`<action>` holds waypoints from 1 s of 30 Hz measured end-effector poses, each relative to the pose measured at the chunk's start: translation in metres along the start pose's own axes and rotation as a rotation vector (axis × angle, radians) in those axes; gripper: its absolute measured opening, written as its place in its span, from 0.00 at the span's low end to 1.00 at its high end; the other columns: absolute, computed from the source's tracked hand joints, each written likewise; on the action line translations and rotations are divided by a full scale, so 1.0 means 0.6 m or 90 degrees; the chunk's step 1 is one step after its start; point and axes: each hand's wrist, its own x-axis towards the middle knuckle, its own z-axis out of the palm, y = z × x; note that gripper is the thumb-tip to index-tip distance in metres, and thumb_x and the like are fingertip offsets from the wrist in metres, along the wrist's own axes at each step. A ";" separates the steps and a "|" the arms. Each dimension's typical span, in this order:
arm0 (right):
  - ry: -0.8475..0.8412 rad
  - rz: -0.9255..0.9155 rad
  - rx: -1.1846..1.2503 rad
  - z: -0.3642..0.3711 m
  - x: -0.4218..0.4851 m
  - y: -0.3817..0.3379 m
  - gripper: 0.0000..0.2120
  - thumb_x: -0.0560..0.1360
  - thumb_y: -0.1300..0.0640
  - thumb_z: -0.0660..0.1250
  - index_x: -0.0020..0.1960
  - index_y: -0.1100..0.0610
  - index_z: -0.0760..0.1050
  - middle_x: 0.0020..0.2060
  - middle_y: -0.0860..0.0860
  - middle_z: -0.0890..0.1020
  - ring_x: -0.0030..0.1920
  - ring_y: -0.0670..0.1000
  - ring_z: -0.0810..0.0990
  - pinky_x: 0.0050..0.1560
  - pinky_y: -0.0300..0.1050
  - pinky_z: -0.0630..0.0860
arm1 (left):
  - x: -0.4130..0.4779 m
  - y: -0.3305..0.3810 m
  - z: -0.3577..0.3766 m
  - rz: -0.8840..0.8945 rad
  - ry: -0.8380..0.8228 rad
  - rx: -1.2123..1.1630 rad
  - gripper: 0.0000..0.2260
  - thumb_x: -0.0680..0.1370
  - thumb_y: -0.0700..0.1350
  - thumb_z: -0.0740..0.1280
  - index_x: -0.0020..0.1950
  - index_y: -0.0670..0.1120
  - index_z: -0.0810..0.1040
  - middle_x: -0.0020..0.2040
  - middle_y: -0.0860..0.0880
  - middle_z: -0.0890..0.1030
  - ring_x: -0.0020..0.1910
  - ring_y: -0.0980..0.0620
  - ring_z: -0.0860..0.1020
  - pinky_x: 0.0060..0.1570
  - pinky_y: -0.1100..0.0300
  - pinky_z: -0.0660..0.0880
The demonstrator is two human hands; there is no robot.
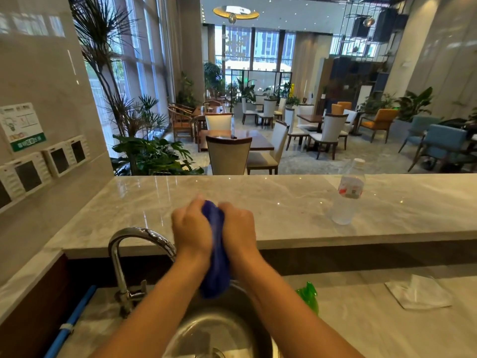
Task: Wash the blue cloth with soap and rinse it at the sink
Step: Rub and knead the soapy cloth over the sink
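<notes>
Above the round steel sink, seen from the head camera, a person holds one blue cloth bunched into a long roll between two hands. The roll's long axis runs near vertical in the picture, its upper end peeking out between the knuckles and pointing away toward the raised counter, its lower end hanging free and pointing down at the basin. The left hand is closed with fingers curled round the upper left side of the cloth; the right hand is closed the same way on the upper right side, so the two fists sit side by side with the cloth pressed between them. Both hands are a little blurred. One curved chrome tap stands at the left of the sink, its spout arching toward the left wrist. One green object lies just right of the sink, partly hidden by the right forearm; what it is cannot be told. One white cloth lies flat on the lower worktop, well to the right. One clear bottle with a white cap stands upright on the raised counter. One blue pole runs slantwise at lower left.
</notes>
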 end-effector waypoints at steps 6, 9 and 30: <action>0.039 0.042 0.034 -0.012 0.024 -0.002 0.17 0.80 0.56 0.60 0.33 0.56 0.72 0.28 0.51 0.74 0.29 0.46 0.71 0.34 0.39 0.69 | -0.030 -0.018 -0.002 0.026 -0.033 -0.020 0.19 0.78 0.46 0.61 0.25 0.49 0.69 0.25 0.47 0.68 0.29 0.49 0.67 0.33 0.51 0.65; 0.042 0.019 0.047 -0.014 0.005 -0.005 0.17 0.80 0.56 0.60 0.32 0.54 0.72 0.27 0.51 0.73 0.29 0.47 0.70 0.34 0.42 0.68 | -0.026 -0.006 0.004 0.040 -0.022 0.031 0.20 0.79 0.46 0.61 0.26 0.47 0.67 0.25 0.47 0.66 0.28 0.50 0.65 0.32 0.53 0.63; 0.037 -0.089 0.063 -0.005 -0.035 -0.015 0.21 0.80 0.58 0.60 0.28 0.55 0.71 0.23 0.50 0.69 0.26 0.47 0.66 0.29 0.40 0.64 | -0.006 0.014 0.006 -0.031 -0.021 0.053 0.18 0.78 0.42 0.60 0.28 0.44 0.69 0.26 0.46 0.67 0.24 0.53 0.66 0.28 0.59 0.65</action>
